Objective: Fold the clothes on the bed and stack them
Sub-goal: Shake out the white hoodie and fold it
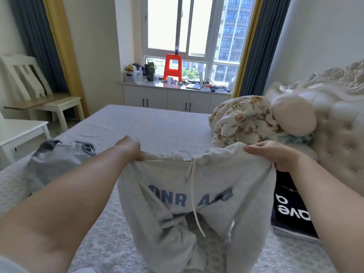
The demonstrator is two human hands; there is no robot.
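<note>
Hanging between the two hands, a pale grey hoodie is held up over the bed, its top edge stretched from one grip to the other and its body and sleeves drooping below them toward the person. The left hand pinches the top edge at one shoulder with curled fingers; the right hand grasps the other shoulder, fingers folded over the cloth. A white drawstring dangles down the front between the hands. Blue letters across the chest read "ONR A", partly lost in a fold. Left of the left arm a grey garment lies crumpled on the bed. Under the right forearm a folded black garment lies flat on other folded cloth, white letters "ove" showing. Beyond the right hand sits a bunched floral quilt
</note>
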